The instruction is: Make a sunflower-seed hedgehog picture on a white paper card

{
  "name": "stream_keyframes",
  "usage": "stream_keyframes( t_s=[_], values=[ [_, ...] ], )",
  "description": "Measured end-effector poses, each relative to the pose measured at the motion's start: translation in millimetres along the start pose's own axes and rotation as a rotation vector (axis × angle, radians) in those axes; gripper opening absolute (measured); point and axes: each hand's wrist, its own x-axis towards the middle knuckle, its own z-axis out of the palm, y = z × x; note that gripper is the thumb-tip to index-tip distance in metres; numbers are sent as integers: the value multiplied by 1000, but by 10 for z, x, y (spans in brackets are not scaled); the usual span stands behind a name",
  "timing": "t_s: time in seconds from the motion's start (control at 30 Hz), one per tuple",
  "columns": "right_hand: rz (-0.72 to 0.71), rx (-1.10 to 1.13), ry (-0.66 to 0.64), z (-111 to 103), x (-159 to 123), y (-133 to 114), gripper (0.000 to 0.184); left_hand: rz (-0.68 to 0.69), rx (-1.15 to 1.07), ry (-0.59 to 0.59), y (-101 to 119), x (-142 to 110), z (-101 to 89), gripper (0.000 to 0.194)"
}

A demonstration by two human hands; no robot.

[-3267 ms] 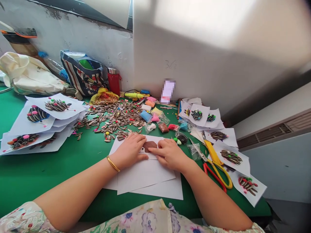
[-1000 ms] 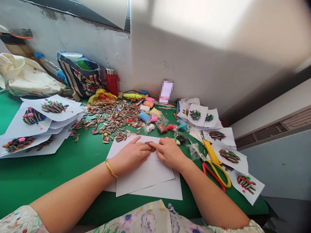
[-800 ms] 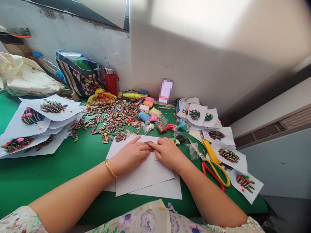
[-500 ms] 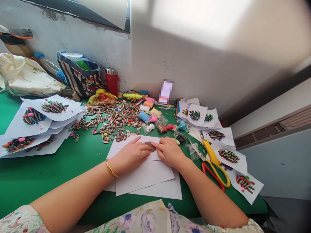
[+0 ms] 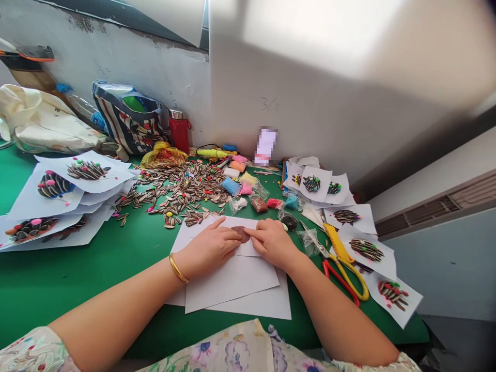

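Note:
A flattened round piece of brown modelling clay [image 5: 242, 234] lies on the upper part of a white paper sheet [image 5: 236, 281]. My left hand [image 5: 213, 244] rests flat over the sheet, fingers stretched out and their tips against the clay's left side. From the right, my right hand [image 5: 272, 244] touches the clay's edge with its extended index finger, while its other fingers bend loosely beneath the palm. Neither hand grips anything. More white sheets lie under this one, on a green tabletop [image 5: 127, 279].
Sunflower seeds [image 5: 189, 183] are heaped beyond my hands, beside bagged coloured clay [image 5: 259, 203]. To the right lie scissors [image 5: 341, 263], a yellow utility knife [image 5: 336, 243] and seed-decorated papers [image 5: 366, 249]. Similar papers [image 5: 89, 173] pile up at left. A red bottle [image 5: 179, 135] stands behind.
My right index finger has drawn back slightly to the right, so more of the brown clay shows. My left hand stays in place.

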Motion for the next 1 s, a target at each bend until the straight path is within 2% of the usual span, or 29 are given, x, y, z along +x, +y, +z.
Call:
stream_keyframes(
  t_s=[0.13,0.3,0.57,0.8,1.0],
  values=[
    [10,17,-4,-9,3,8,31,-8,0,0,-2,-6,4,30],
    [39,59,62,-11,-8,28,32,-23,-8,-20,-3,-8,1,28],
    [0,64,30,38,-5,28,31,-20,-21,-41,-2,-5,-9,29],
    [0,0,-11,-3,23,-87,36,-11,-8,-29,-4,1,3,29],
    [22,-52,6,7,52,-149,31,-7,-1,-45,-20,0,12,29]
  ],
)
